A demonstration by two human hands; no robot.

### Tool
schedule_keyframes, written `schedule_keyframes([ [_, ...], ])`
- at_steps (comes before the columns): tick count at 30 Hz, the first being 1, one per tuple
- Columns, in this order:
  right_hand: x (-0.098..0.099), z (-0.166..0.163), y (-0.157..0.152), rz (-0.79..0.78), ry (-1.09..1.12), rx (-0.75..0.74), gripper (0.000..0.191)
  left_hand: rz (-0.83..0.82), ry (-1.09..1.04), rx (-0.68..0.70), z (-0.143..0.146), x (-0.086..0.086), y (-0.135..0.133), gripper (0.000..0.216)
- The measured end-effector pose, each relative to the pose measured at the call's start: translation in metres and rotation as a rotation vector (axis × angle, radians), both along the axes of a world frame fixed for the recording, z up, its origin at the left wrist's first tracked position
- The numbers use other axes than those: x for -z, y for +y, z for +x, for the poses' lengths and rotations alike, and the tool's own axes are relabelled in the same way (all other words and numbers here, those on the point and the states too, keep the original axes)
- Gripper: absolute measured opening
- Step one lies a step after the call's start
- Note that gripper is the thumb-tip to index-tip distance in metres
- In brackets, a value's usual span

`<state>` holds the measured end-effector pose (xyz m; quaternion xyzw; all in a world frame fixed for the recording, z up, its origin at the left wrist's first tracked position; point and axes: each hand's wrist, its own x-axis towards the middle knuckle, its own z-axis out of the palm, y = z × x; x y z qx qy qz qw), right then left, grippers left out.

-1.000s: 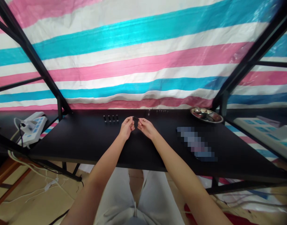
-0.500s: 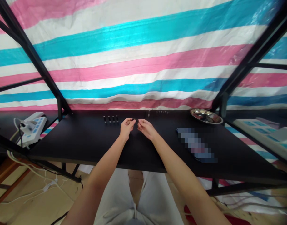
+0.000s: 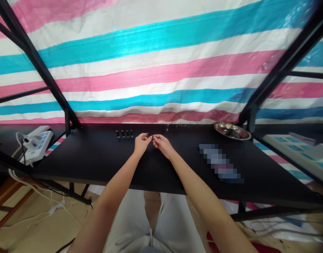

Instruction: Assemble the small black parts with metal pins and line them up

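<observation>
In the head view, the bare left hand (image 3: pixel 141 144) and the bare right hand (image 3: pixel 163 145) are pinching a small black piece (image 3: pixel 150 135), partly hidden, at the frame's centre, which might drop on the flat black table (image 3: pixel 84 154) if one pinch loosens.

Left grip (image 3: pixel 142 144), right grip (image 3: pixel 162 144) pinch small dark piece (image 3: pixel 152 137) above table (image 3: pixel 161 172).

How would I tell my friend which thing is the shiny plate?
Find the black table in front of the striped sheet. Go to its far right corner, near the slanting black post. The plate there is rounded, shiny metal, unlike the long, blurred-out bluish thing in front of it.
</observation>
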<state>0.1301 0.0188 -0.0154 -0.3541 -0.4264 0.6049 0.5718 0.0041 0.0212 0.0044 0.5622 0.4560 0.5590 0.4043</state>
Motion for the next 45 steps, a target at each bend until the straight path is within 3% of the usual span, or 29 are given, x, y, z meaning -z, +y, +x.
schedule_keyframes([
  [4,0.001,0.001,0.002,0.031,-0.031,0.103,0.037,-0.021,0.457,-0.323,-0.015,-0.006,0.013,0.007],
  [7,-0.002,0.002,0.000,0.037,-0.028,0.118,0.033,-0.068,0.659,-0.415,-0.025,-0.006,0.023,0.006],
  [14,-0.007,0.001,-0.004,0.035,-0.032,0.118,0.027,-0.119,0.698,-0.446,-0.030,0.000,0.039,0.006],
  [25,-0.007,0.000,-0.004,0.032,-0.059,0.095,0.028,-0.251,1.054,-0.412,-0.028,-0.004,0.040,0.023],
  [37,-0.006,0.002,-0.004,0.035,-0.071,0.097,0.027,-0.237,1.099,-0.410,-0.029,-0.004,0.039,0.026],
  [45,-0.009,0.008,-0.001,0.029,-0.026,0.151,0.025,-0.181,1.225,-0.356,-0.025,-0.010,0.023,0.029],
])
